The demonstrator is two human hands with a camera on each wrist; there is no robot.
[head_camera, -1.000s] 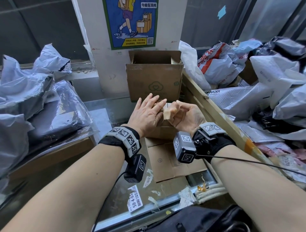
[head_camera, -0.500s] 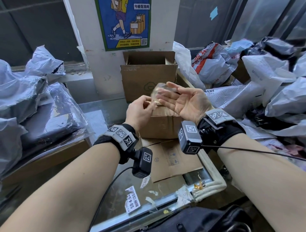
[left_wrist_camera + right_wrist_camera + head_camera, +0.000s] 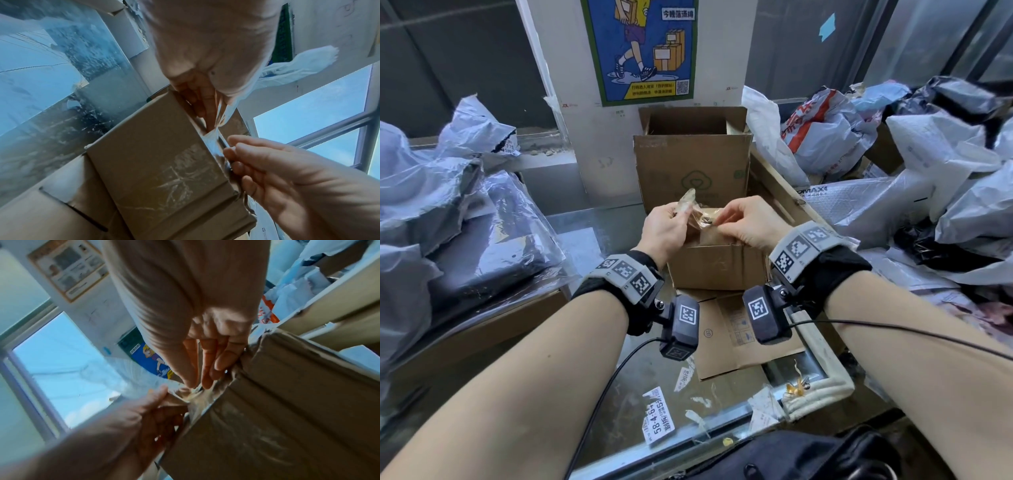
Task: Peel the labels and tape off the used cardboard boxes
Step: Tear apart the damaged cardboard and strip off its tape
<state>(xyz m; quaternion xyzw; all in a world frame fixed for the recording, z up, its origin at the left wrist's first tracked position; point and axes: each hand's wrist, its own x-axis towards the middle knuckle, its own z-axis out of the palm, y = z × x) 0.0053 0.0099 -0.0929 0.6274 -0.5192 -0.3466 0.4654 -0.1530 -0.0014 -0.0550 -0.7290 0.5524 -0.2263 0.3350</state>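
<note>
Clear tape [image 3: 697, 210], crumpled and stringy, stretched between both hands just above the top edge of a small cardboard box [image 3: 717, 269]. One end still stuck along the box's upper seam; left wrist view shows it gathered into a twisted strand at the box corner.

Left hand [image 3: 666, 229] clenched round the loose, bunched end of the tape, which pokes up past the knuckles. Right hand [image 3: 748, 222] pinches the tape with thumb and fingertips [image 3: 205, 382] close to where it meets the cardboard, other fingers curled beside the box edge. Hands nearly touching.

The small box stands under the grip on a flattened cardboard sheet [image 3: 736, 342] lying on a glass-topped counter [image 3: 592, 226]. Directly beyond the hands, a taller open box [image 3: 690, 164] stands against a white pillar with a blue poster [image 3: 642, 48].

Nearer the body than the grip: torn label scraps [image 3: 659, 419] on the glass. Left of the grip, grey plastic mailer bags [image 3: 448, 219]; right of it, a heap of white and grey mailers [image 3: 928, 178].
</note>
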